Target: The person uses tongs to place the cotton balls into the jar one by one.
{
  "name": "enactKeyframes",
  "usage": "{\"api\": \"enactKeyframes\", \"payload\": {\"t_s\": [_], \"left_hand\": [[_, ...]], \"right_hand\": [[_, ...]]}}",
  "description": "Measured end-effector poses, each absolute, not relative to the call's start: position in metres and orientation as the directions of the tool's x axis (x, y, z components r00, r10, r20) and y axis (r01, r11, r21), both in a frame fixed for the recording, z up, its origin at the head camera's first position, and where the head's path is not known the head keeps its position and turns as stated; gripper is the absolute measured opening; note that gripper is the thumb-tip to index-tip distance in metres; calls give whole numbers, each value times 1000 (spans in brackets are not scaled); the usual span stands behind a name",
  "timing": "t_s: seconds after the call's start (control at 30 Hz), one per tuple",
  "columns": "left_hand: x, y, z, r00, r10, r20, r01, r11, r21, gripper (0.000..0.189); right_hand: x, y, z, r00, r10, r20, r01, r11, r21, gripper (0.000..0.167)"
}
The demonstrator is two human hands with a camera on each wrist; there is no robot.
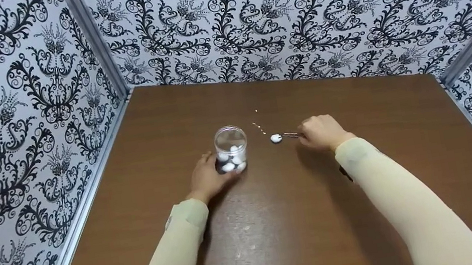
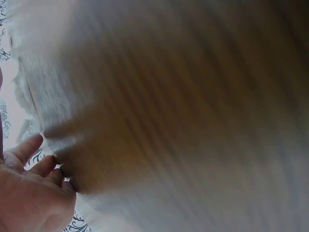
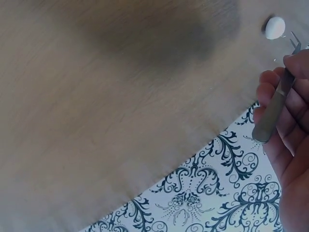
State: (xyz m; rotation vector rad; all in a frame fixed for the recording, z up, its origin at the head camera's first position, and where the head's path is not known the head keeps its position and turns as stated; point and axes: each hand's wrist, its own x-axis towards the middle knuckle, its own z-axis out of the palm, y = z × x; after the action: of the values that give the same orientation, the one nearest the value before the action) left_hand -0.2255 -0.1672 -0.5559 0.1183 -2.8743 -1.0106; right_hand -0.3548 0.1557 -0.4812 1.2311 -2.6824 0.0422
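My left hand [image 1: 210, 177] grips a clear, lidless jar [image 1: 230, 140] low on its side, thumb in front and fingers behind. Several white balls lie in the bottom of the jar. In the left wrist view, the left hand [image 2: 36, 193] shows at the lower left with bent fingers beside the clear wall. My right hand [image 1: 322, 131] holds metal tweezers [image 1: 290, 135] pointing left. Their tips are right at a single white ball [image 1: 276, 138] on the table. The right wrist view shows the tweezers [image 3: 275, 108] between thumb and fingers, prongs spread, with the oval ball [image 3: 275, 27] just beyond.
Small whitish bits [image 1: 259, 126] lie in a line on the brown wooden table [image 1: 390, 135], behind the loose ball. Patterned black-and-white walls [image 1: 264, 17] enclose the back and sides, with metal frame posts [image 1: 95, 41] at the corners.
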Motion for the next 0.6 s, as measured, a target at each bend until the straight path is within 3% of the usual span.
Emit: {"api": "enactKeyframes", "payload": {"t_s": [0.23,0.6], "left_hand": [[-226,-168,-558,-990,-106,88,-28,780,626,92],[-222,-166,-549,-995,-94,22,-58,763,644,94]], "right_hand": [[-356,150,-482,-685,-716,134,-716,696,60,13],[-357,145,-487,-703,-706,81,-703,708,72,14]]}}
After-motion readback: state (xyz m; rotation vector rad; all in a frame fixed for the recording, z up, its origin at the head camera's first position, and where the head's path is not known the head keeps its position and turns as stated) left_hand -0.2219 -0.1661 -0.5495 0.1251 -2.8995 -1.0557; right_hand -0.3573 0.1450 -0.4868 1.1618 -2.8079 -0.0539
